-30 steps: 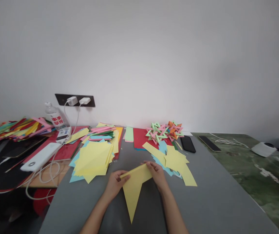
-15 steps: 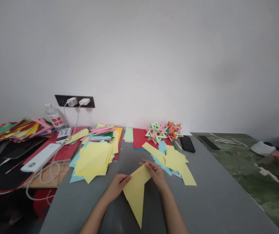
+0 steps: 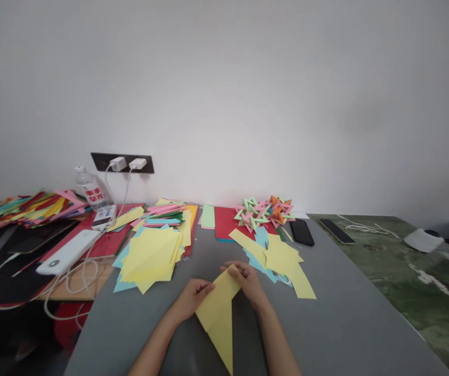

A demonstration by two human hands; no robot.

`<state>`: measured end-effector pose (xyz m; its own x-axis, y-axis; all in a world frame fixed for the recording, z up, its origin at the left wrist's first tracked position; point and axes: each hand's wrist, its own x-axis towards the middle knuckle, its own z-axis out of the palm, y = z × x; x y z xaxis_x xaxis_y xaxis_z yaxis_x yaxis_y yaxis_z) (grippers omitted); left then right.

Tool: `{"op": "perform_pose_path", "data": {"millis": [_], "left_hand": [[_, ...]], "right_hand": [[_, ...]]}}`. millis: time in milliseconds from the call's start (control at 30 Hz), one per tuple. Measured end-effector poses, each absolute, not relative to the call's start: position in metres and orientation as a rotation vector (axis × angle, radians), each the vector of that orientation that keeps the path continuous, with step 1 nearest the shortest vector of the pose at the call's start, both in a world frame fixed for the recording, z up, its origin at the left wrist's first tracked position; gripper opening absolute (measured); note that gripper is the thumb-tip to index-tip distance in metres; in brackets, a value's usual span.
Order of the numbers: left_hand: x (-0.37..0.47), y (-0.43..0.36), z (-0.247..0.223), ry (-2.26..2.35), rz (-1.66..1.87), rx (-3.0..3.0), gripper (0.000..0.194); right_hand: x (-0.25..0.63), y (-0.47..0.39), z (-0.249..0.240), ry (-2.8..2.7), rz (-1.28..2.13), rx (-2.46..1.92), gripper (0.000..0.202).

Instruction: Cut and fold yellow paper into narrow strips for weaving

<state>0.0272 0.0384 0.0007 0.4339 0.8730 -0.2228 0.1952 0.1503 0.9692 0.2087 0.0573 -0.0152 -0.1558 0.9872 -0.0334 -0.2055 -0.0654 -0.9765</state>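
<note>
A folded yellow paper [image 3: 218, 313] is held up over the grey table [image 3: 326, 324], its long point hanging toward me. My left hand [image 3: 193, 297] pinches its upper left edge between thumb and fingers. At the top right corner, my right hand [image 3: 245, 279] grips the same paper, with fingers partly behind it. To the left lies a stack of yellow sheets [image 3: 149, 253] over light blue ones. Cut yellow pieces [image 3: 283, 256] and blue pieces rest beyond my right hand.
Folded paper stars [image 3: 253, 213] stand near the wall, beside a black phone [image 3: 301, 232]. On the left are a white power bank [image 3: 67, 252], cables, a bottle [image 3: 91, 189] and colored strips [image 3: 39, 206]. A white object [image 3: 423, 240] sits on the green table.
The yellow paper has tilted slightly, its lower point shifting right and nearer me. My right hand has moved a little left. The other person's hand at the far right has left the view.
</note>
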Motion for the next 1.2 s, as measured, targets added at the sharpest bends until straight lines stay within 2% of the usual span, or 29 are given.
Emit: {"op": "perform_pose_path", "data": {"millis": [300, 533, 800, 1200], "left_hand": [[0.033, 0.037, -0.004, 1.038, 0.732, 1.363, 0.039], [0.036, 0.041, -0.003, 1.108, 0.776, 1.264, 0.034], [0.040, 0.041, -0.009, 1.161, 0.815, 1.276, 0.038], [0.041, 0.039, -0.018, 1.232, 0.891, 1.438, 0.039]], "right_hand": [[0.204, 0.056, -0.019, -1.089, 1.520, -0.972, 0.035], [0.198, 0.054, -0.015, -1.112, 1.518, -0.989, 0.038], [0.193, 0.054, -0.018, -1.130, 1.503, -1.045, 0.047], [0.203, 0.062, -0.024, -0.990, 1.339, -1.082, 0.042]]}}
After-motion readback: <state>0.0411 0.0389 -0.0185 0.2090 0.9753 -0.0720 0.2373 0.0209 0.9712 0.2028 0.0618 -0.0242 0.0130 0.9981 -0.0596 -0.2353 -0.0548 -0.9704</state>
